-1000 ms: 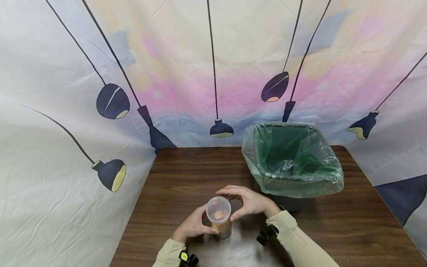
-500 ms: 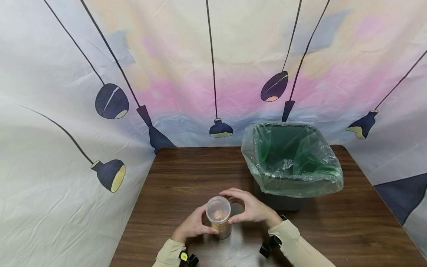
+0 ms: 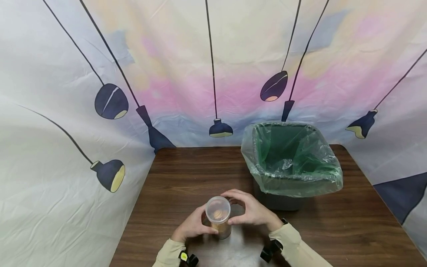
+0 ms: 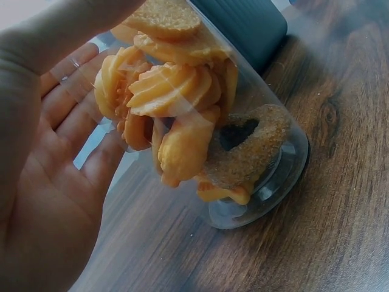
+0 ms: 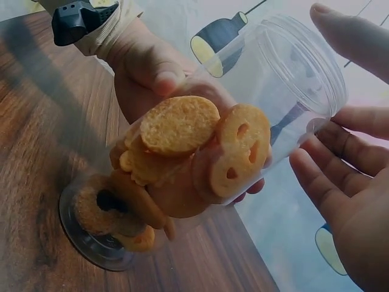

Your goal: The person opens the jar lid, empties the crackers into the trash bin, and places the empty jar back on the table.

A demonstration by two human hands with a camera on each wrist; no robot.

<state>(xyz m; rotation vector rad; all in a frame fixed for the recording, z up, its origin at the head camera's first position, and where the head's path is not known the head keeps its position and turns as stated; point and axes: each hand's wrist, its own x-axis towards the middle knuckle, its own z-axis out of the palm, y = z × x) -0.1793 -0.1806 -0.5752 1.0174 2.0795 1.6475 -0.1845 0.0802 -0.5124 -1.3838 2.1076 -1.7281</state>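
Observation:
A clear plastic jar [image 3: 225, 231] with a translucent round lid [image 3: 218, 208] stands on the table, holding several golden biscuits [image 5: 182, 126]. My left hand [image 3: 194, 224] grips its side, thumb across the front and fingers behind. In the left wrist view, piped biscuits [image 4: 167, 91] and a sugar-coated ring biscuit [image 4: 246, 155] show through the wall. At the lid's rim, my right hand [image 3: 251, 210] has its curled fingers and thumb on the right side. The right wrist view shows fingertips against the rim; whether the thumb presses it cannot be told there.
Behind the right hand stands a dark bin [image 3: 281, 202] lined with a green translucent bag [image 3: 300, 187], its mouth facing up. The brown wooden table [image 3: 186, 167] reaches back to a cloth backdrop [image 3: 180, 74] printed with lamps. Dark wrist devices sit on both sleeves.
My right hand has drawn slightly back to the right around the lid, its fingertips sliding along the rim. The left hand and the jar have stayed in place.

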